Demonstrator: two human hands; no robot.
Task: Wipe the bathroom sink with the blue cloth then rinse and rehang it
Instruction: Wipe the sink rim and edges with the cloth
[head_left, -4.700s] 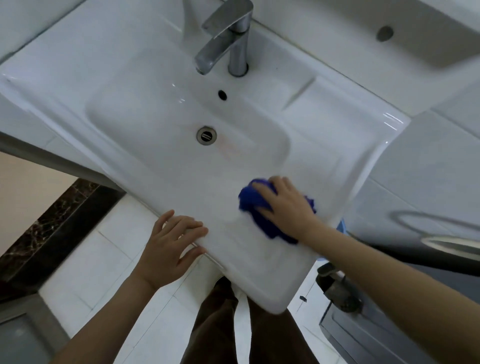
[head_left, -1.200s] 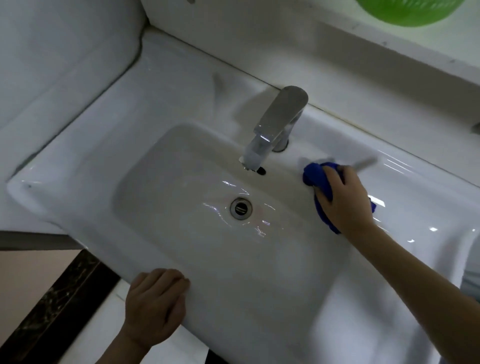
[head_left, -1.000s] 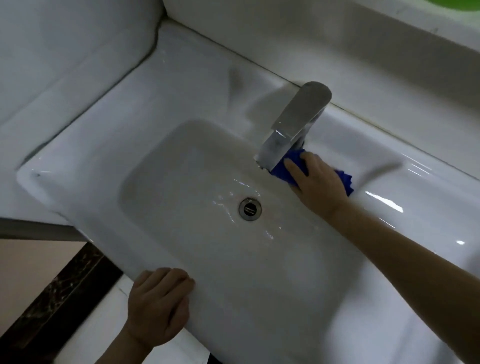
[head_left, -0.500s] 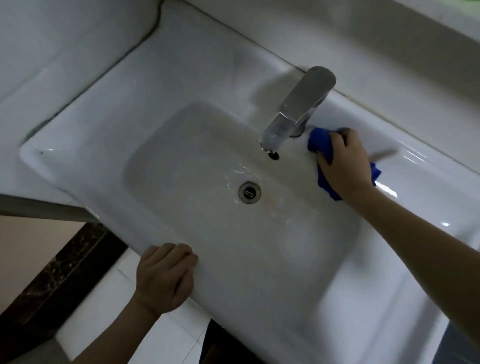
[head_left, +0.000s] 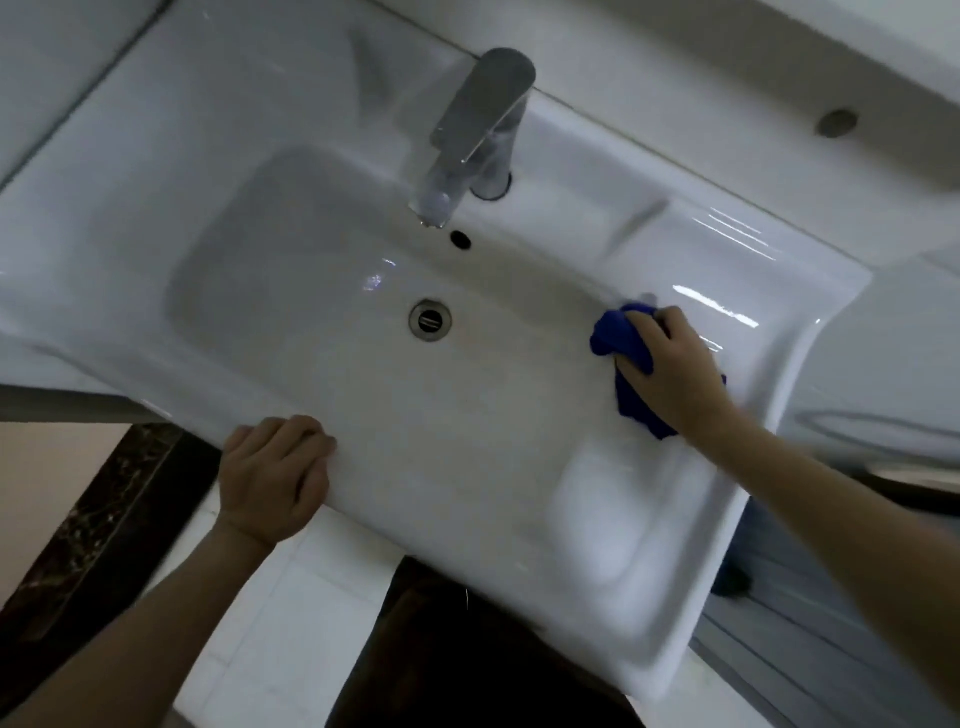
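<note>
The white ceramic sink (head_left: 218, 171) fills the view, with a round metal drain (head_left: 430, 319) in the basin. My right hand (head_left: 670, 364) presses the bunched blue cloth (head_left: 618, 338) against the basin's right edge, where the bowl meets the flat right rim. My left hand (head_left: 275, 478) grips the sink's front edge, fingers curled over the rim. The chrome faucet (head_left: 478, 130) stands at the back centre; no water runs from it.
An overflow hole (head_left: 461, 239) sits under the spout. A soap recess (head_left: 608, 514) is moulded into the front right rim. A white ledge (head_left: 727, 78) runs behind the sink. Tiled floor (head_left: 291, 623) and a dark marble strip (head_left: 104, 530) lie below.
My right hand has slid the cloth from beside the faucet base forward and right to the basin's right edge. My left hand stays on the front rim.
</note>
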